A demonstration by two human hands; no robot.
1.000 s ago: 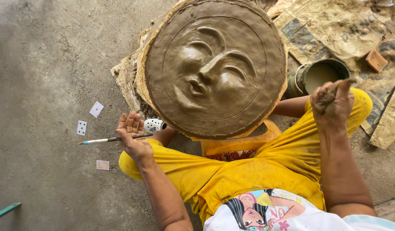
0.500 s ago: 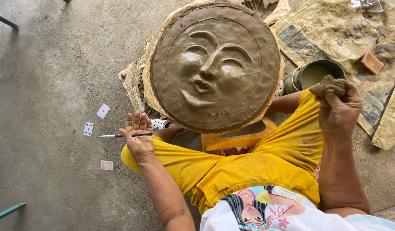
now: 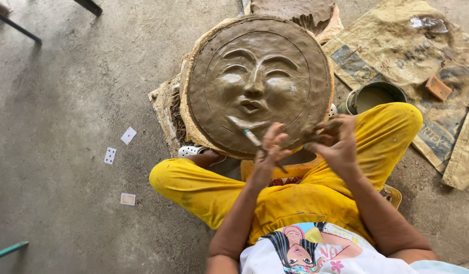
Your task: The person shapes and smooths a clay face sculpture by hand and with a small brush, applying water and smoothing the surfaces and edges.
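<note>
A large round wet-clay relief of a face (image 3: pixel 257 83) leans on a board in front of my crossed legs in yellow trousers. My left hand (image 3: pixel 271 150) is raised at the relief's lower rim, a thin stick tool (image 3: pixel 254 139) held between its fingers. My right hand (image 3: pixel 336 142) is beside it, fingers closed on a lump of brown clay (image 3: pixel 323 131) near the rim. Both hands nearly touch each other.
A metal can of slurry (image 3: pixel 372 96) stands to the right on burlap sacks (image 3: pixel 412 56), with a small brick-coloured block (image 3: pixel 438 87). Three playing cards (image 3: pixel 110 155) lie on the concrete floor at left. More clay (image 3: pixel 295 10) sits behind the relief.
My left hand lifted the stick tool from beside my left knee up to the relief's lower rim. My right hand came in from the right knee with the clay lump to meet it.
</note>
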